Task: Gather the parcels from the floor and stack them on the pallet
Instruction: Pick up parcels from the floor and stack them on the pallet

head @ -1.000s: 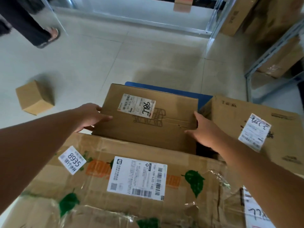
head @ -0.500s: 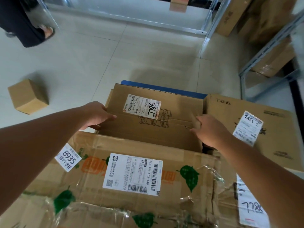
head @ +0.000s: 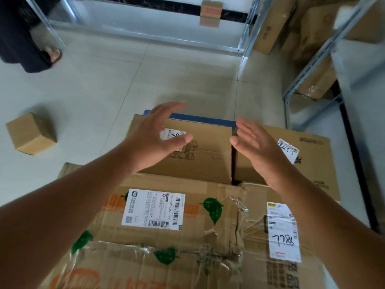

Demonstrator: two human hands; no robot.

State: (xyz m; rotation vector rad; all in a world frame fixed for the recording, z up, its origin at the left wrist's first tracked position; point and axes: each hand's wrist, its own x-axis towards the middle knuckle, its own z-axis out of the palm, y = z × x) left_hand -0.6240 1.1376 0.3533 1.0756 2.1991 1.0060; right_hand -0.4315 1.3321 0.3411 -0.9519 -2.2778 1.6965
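A flat brown parcel (head: 208,155) with a white label lies on the blue pallet (head: 200,118), whose edge shows just behind it. A wider brown box (head: 312,161) sits against its right side. A large taped box with green leaf prints (head: 187,236) fills the near foreground. My left hand (head: 156,138) hovers above the flat parcel with fingers straight, holding nothing. My right hand (head: 256,142) hovers over the seam between the flat parcel and the wider box, also open. A small brown parcel (head: 31,133) lies on the floor at the left.
Metal shelving (head: 312,63) with cardboard boxes stands at the right and back. Another small box (head: 210,13) sits by the far wall. A person's leg and sandal (head: 50,53) are at the top left on the tiled floor.
Both hands have let go of the flat parcel's sides and lifted above it with fingers spread. The parcel now rests against the wider box on the pallet.
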